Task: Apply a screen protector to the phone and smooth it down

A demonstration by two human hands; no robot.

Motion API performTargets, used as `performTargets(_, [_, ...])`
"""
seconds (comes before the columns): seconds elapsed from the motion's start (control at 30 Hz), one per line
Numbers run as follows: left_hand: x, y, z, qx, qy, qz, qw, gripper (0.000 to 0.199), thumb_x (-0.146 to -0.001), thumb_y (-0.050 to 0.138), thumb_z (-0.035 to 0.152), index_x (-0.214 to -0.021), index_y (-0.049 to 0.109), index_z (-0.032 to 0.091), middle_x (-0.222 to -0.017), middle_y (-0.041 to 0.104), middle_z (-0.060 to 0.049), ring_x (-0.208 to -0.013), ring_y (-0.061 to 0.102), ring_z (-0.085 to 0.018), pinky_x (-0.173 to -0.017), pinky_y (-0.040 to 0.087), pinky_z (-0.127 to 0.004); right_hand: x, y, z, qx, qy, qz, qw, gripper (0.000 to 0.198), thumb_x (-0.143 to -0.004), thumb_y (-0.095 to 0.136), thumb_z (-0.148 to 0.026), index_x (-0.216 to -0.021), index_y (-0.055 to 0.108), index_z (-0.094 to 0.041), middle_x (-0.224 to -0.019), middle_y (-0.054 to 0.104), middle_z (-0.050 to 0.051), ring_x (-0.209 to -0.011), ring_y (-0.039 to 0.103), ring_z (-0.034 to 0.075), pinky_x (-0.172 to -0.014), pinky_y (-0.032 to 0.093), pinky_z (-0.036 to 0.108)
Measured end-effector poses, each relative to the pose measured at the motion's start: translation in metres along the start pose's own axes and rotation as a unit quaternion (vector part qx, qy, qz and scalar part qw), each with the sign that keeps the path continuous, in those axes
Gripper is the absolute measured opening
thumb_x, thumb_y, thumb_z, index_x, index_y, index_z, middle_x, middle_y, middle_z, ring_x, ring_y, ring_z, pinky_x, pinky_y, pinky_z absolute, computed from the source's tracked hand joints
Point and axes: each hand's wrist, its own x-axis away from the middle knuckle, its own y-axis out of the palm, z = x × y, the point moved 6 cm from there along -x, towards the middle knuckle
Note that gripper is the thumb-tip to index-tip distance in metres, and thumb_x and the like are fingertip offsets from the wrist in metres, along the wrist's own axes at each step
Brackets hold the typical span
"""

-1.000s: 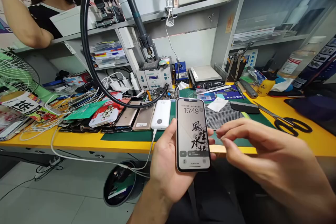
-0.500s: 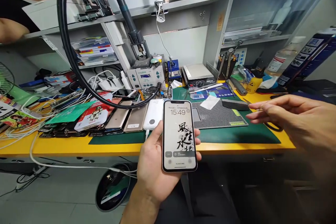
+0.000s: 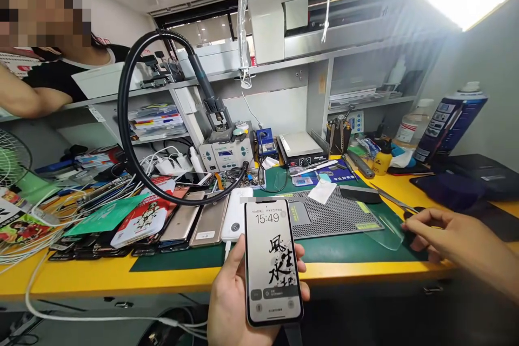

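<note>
My left hand cradles a smartphone from below, thumb along its left edge. Its lit screen faces up and reads 15:49 over black brush characters. To the right, over the bench edge, my right hand has its fingertips pinched together at the end of a clear plastic film. The film lies at a slant over the green mat. Scissors lie just beyond those fingers, their handles partly hidden by the hand. A dark flat-bladed tool rests left of the scissors.
A perforated grey pad lies behind the phone. Left are stacked phones, a white power bank and cables. A looped black hose rises from a soldering station. Bottles stand right. Another person's arm rests on the shelf.
The view has tilted up, so the bench sits lower. My right hand has come down toward the mat beside the scissors, and the clear film now shows. My left hand still holds the smartphone.
</note>
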Motion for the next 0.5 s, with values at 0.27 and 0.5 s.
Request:
performTargets(0.27, [-0.001, -0.001, -0.002, 0.007, -0.011, 0.004, 1.000, 0.056, -0.099, 0.036, 0.050, -0.116, 0.069, 0.007, -0.108, 0.068, -0.022, -0.092, 0.061, -0.029, -0.072, 0.051, -0.041, 0.004, 0.008, 0.009, -0.056, 0.049, -0.100, 0.992, 0.016, -0.079, 0.067, -0.036, -0.074, 0.076, -0.024, -0.048, 0.062, 0.006, -0.033, 0.050, 0.016, -0.035, 0.033, 0.028])
performTargets(0.5, [-0.003, -0.004, -0.005, -0.012, -0.021, 0.015, 1.000, 0.056, -0.101, 0.036, 0.048, -0.114, 0.071, 0.007, -0.108, 0.070, -0.021, -0.090, 0.065, -0.029, -0.072, 0.053, -0.041, 0.009, -0.003, 0.003, 0.113, -0.056, -0.050, 0.991, 0.021, -0.082, 0.066, -0.040, -0.073, 0.078, -0.025, -0.047, 0.062, 0.006, -0.041, 0.059, 0.023, -0.040, 0.038, 0.033])
